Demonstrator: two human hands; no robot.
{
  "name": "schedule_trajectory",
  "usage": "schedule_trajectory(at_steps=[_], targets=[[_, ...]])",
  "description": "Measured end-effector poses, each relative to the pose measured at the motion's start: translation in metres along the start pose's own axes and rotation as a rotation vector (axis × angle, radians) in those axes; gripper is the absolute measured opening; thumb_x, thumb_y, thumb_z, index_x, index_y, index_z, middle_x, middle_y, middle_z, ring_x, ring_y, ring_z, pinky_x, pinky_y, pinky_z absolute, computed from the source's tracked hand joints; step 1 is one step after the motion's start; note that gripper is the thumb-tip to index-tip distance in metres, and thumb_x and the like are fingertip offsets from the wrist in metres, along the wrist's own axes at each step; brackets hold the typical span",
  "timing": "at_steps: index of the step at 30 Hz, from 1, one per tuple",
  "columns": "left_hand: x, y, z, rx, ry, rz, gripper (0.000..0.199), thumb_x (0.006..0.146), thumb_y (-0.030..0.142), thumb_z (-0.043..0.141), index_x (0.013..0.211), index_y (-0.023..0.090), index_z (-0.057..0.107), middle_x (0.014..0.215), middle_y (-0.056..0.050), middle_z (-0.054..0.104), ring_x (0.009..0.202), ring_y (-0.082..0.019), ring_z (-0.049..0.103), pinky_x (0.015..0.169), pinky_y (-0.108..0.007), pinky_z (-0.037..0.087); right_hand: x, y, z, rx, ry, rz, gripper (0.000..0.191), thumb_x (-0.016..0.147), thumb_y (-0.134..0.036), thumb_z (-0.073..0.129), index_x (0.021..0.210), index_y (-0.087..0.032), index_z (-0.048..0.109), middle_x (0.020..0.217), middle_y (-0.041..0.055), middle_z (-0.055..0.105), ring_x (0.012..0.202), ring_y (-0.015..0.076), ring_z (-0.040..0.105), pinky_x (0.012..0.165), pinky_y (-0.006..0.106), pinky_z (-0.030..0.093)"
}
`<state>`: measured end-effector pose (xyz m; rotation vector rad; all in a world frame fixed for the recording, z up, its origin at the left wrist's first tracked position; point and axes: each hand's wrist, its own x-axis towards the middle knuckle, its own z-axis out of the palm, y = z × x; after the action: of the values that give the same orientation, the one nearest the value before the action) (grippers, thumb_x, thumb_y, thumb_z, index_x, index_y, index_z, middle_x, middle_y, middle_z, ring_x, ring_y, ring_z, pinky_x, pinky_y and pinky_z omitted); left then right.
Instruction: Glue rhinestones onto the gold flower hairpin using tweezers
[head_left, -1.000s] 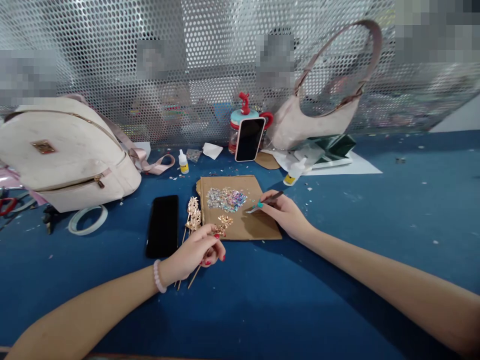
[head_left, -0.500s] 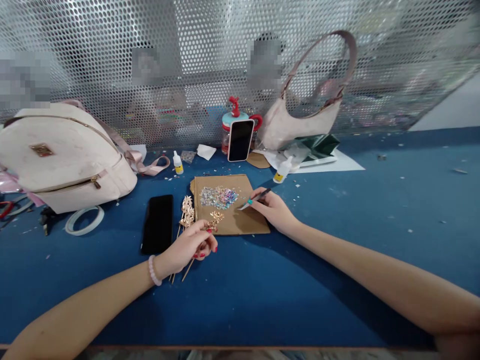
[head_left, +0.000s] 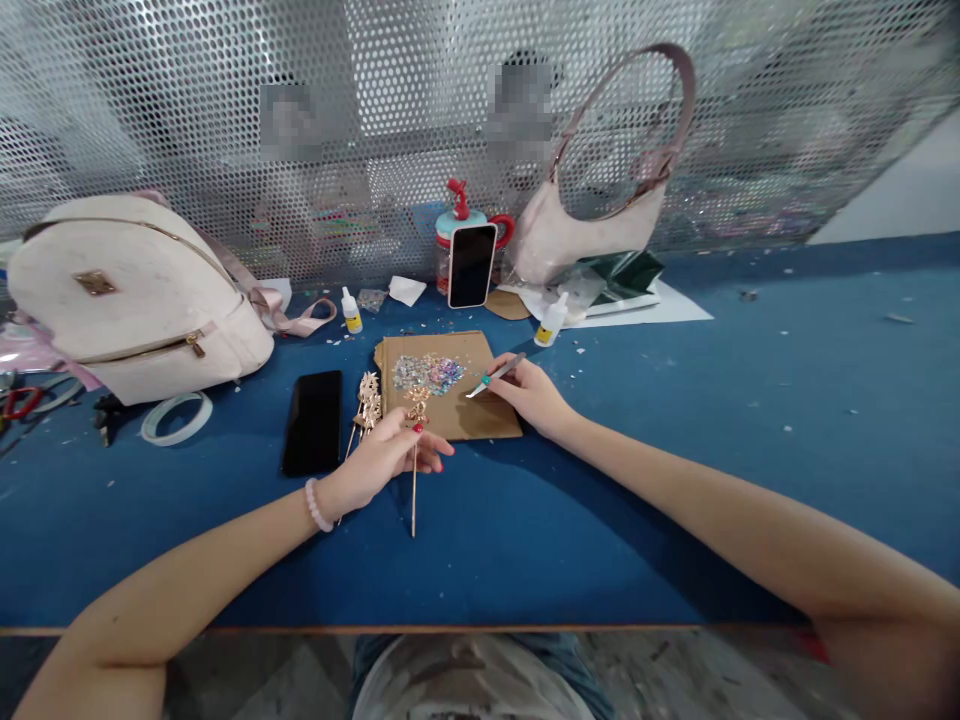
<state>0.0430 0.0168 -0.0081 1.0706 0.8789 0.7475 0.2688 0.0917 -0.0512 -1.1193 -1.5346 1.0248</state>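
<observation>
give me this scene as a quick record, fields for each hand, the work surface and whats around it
left hand: holding a gold-coloured metal stick with a leafy top
right hand: holding a slim grey tweezer-like tool with a pale tip
work surface: brown cardboard sheet on a blue table
on the sheet: heap of small glittering multicoloured pieces
left of sheet: more gold-coloured leafy sticks, then a black rectangular phone
beyond sheet: two small white bottles with yellow labels

Toward my table's (head_left: 750, 400) far edge, left to right, I see a white backpack (head_left: 157, 300), lidded cup (head_left: 456, 224) and handbag (head_left: 592, 237).
</observation>
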Motion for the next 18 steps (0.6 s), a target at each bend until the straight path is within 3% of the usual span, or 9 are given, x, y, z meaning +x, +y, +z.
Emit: schedule_trajectory(at_steps=[13, 18], targets=[[-0.0067, -0.0041, -0.0055, 0.043, -0.101, 0.019, 0.021, 0.088, 0.033, 0.053, 0.089, 0.018, 0.039, 0.095, -0.011, 0.069, 0.076, -0.018, 0.066, 0.077, -0.036, 0.048, 0.0002, 0.0017, -0.0016, -0.058, 0.026, -0.048, 0.011, 0.072, -0.028, 0.056, 0.078, -0.020, 0.050, 0.070, -0.0019, 0.053, 0.067, 0.0144, 0.054, 0.067, 0.031, 0.043], [-0.0058, -0.0063, -0.0048, 0.060, -0.087, 0.019, 0.022, 0.088, 0.034, 0.053, 0.086, 0.018, 0.037, 0.092, -0.011, 0.070, 0.075, -0.018, 0.067, 0.075, -0.036, 0.048, -0.0016, -0.0003, -0.0019, -0.109, 0.039, -0.069, 0.010, 0.073, -0.027, 0.054, 0.078, -0.021, 0.050, 0.071, -0.0010, 0.054, 0.067, 0.0152, 0.054, 0.066, 0.031, 0.043]])
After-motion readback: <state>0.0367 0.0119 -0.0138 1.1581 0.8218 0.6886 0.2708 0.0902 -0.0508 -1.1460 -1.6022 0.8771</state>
